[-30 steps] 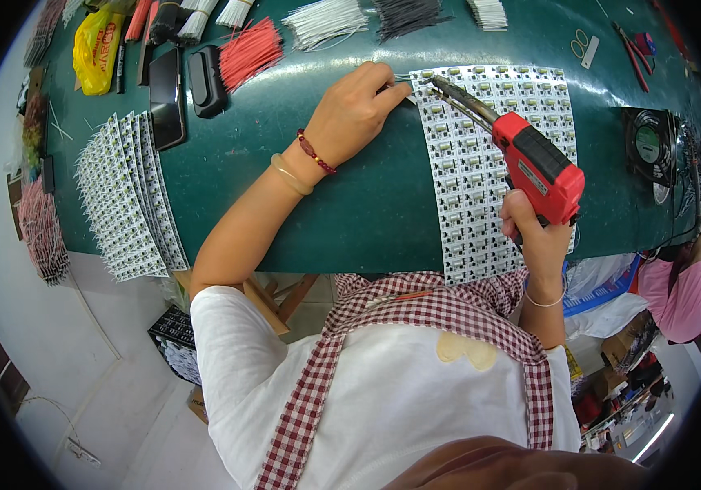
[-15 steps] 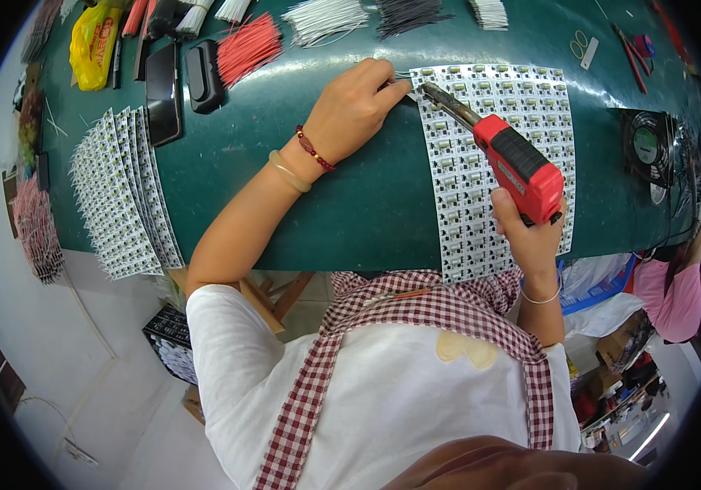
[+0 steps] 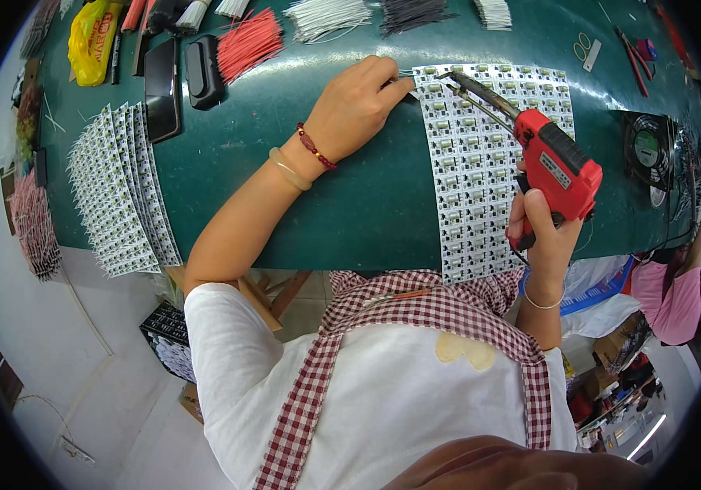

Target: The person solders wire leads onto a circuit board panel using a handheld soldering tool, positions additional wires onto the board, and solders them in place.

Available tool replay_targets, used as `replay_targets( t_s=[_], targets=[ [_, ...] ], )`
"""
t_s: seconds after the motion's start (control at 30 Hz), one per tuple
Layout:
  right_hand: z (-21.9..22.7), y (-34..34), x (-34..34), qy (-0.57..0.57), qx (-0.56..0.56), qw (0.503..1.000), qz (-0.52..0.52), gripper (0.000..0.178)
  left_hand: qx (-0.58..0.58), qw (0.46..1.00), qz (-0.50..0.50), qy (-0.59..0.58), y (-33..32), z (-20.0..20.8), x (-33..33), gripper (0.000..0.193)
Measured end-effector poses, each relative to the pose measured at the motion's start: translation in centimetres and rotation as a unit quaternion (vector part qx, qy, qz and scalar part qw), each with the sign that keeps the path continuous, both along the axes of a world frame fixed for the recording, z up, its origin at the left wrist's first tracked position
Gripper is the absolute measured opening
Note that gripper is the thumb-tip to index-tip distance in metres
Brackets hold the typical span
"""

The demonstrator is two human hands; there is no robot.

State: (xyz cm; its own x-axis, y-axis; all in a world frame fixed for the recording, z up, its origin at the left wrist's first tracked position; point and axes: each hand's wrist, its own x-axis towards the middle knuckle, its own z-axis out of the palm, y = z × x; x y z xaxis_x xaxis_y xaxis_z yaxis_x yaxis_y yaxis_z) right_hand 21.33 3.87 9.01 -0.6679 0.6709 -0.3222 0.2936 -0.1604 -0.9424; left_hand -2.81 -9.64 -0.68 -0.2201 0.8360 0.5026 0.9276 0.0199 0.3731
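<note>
A large sheet of small circuit boards, white with rows of parts, lies on the green table before me. At its far left corner my left hand is closed in a pinch, with a thin pale wire showing at the fingertips. My right hand grips a red and black soldering gun. Its long metal nose points far left over the sheet, and the bent tip is above the far rows, to the right of my left fingertips. A thinner tube runs beneath the nose.
More board sheets lie stacked at left, beside a phone and a black case. Bundles of red wires and white wires line the far side. A small fan and pliers are at right. Another person's pink sleeve shows farther right.
My right hand has drawn the soldering gun back to the right, and its tip has left the sheet's far left corner. My left hand stays nearly where it was.
</note>
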Motion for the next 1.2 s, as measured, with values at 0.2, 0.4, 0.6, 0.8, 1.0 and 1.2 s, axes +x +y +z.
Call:
replay_targets(
  t_s=[0.2, 0.4, 0.6, 0.8, 1.0, 1.2],
  targets=[
    [-0.2, -0.1, 0.3, -0.003, -0.019, 1.0, 0.01, 0.014, 0.014, 0.999, -0.006, 0.033, 0.2, 0.4, 0.0, 0.02],
    [-1.0, -0.6, 0.5, -0.021, -0.009, 1.0, 0.001, 0.015, 0.021, 0.997, -0.022, 0.065, 0.0, 0.5, 0.2, 0.02],
    [-1.3, -0.7, 0.7, -0.04, 0.034, 0.998, 0.037, 0.015, 0.018, 0.997, -0.026, 0.069, 0.2, 0.6, 0.5, 0.02],
    [-2.5, -0.3, 1.1, -0.046, 0.091, 0.993, 0.054, 0.012, 0.023, 0.997, -0.031, 0.074, 0.2, 0.6, 0.6, 0.02],
    [-2.2, -0.3, 1.1, -0.043, 0.125, 0.987, 0.092, 0.011, 0.02, 0.996, -0.034, 0.074, 0.1, 0.6, 0.8, 0.02],
    [-1.4, -0.5, 0.9, -0.031, 0.07, 0.996, 0.044, 0.013, 0.023, 0.997, -0.029, 0.067, 0.2, 0.5, 0.7, 0.021]
  ],
)
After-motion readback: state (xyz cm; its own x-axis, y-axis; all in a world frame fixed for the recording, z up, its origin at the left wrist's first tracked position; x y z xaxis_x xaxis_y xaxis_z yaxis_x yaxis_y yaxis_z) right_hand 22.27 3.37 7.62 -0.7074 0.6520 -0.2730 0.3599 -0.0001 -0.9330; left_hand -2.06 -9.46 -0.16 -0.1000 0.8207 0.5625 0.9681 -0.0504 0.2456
